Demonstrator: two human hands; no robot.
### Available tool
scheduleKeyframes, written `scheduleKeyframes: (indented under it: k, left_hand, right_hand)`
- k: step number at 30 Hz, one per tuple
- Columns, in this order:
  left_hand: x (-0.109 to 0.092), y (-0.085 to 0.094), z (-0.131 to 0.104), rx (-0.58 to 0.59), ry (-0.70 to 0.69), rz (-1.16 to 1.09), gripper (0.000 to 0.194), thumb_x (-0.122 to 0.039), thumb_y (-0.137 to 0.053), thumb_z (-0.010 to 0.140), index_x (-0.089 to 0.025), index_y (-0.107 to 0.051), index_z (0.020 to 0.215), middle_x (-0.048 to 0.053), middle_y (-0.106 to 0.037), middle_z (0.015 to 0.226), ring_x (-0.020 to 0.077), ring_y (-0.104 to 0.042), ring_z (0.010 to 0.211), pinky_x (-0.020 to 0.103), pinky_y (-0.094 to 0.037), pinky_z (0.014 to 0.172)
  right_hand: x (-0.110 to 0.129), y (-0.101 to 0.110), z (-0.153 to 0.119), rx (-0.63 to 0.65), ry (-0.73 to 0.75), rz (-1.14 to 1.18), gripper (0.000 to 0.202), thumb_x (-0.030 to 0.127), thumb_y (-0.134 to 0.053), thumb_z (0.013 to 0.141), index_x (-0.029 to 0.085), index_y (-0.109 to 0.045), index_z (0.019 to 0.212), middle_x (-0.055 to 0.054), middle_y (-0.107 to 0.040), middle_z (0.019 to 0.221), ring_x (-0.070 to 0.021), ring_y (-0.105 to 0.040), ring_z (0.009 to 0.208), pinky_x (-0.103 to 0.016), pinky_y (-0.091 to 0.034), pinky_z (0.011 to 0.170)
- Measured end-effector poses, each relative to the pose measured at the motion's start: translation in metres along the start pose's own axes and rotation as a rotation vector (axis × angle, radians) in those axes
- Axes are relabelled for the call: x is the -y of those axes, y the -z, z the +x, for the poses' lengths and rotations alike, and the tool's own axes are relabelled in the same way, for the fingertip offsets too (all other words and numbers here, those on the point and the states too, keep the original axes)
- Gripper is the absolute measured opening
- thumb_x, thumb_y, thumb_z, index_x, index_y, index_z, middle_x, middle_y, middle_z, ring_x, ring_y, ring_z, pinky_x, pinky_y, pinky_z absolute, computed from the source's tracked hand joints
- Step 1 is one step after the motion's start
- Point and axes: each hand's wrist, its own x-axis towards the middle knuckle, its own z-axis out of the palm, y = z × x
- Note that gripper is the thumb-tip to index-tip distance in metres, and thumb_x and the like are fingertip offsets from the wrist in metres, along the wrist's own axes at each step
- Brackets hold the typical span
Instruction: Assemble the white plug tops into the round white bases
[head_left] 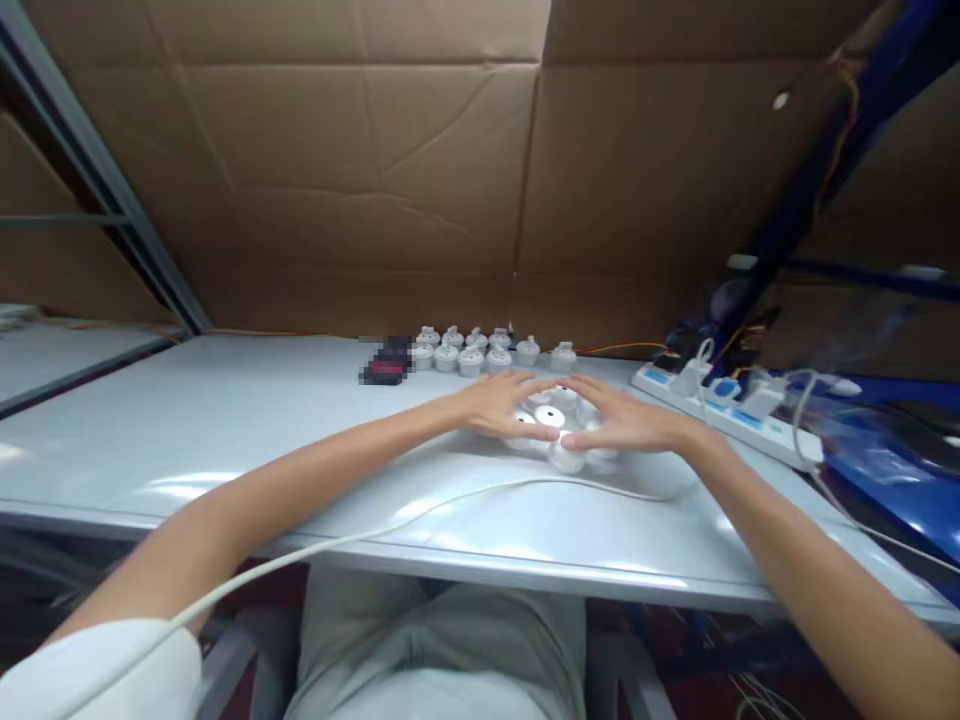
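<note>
Several round white pieces [550, 416] sit in a cluster on the pale table [300, 400], some showing a small dark hole in the top. My left hand [506, 405] curves around the cluster's left side, fingers spread. From the right, my right hand [619, 418] curves around it the same way, its thumb by a white piece [566, 456] at the front. The fingertips of both hands nearly meet behind and in front of the pieces. Parts of the cluster are hidden under the hands. Behind them stand rows of white capped pieces [471, 360].
A blurred dark and red object [387, 362] lies left of the rows. A white power strip [735, 418] with plugs is at the right. A white cable [480, 489] crosses the table front. Cardboard [345, 180] lines the back.
</note>
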Motion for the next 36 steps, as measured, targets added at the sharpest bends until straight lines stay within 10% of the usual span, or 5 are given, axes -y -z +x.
scheduleKeyframes:
  k: [5, 21, 36]
  left_hand:
    - [-0.005, -0.009, -0.004, -0.039, 0.008, 0.083, 0.074, -0.07, -0.042, 0.105, -0.03, -0.043, 0.167, 0.015, -0.063, 0.149, 0.038, -0.056, 0.136, 0.052, -0.047, 0.111]
    - [0.055, 0.008, -0.164, -0.226, 0.157, 0.094, 0.064, -0.066, -0.039, 0.108, -0.023, -0.058, 0.152, 0.014, -0.068, 0.135, 0.0322, -0.06, 0.124, 0.048, -0.046, 0.111]
    - [0.034, -0.009, -0.12, -0.312, 0.258, 0.023, 0.053, -0.059, -0.041, 0.108, -0.027, -0.06, 0.146, 0.014, -0.06, 0.152, 0.0353, -0.054, 0.143, 0.062, -0.042, 0.118]
  right_hand:
    - [0.024, -0.024, -0.009, 0.041, -0.143, 0.0, 0.093, 0.086, -0.051, 0.092, 0.031, -0.043, 0.167, -0.016, -0.038, 0.176, -0.0491, -0.031, 0.162, -0.082, -0.013, 0.126]
    - [0.17, -0.057, 0.067, 0.01, 0.186, 0.148, 0.07, 0.073, -0.053, 0.1, 0.025, -0.057, 0.151, -0.02, -0.057, 0.155, -0.0417, -0.052, 0.144, -0.077, -0.023, 0.123]
    - [0.132, -0.047, 0.055, 0.084, 0.049, 0.124, 0.081, 0.08, -0.042, 0.1, 0.038, -0.039, 0.17, -0.015, -0.033, 0.178, -0.0438, -0.029, 0.164, -0.084, -0.006, 0.124]
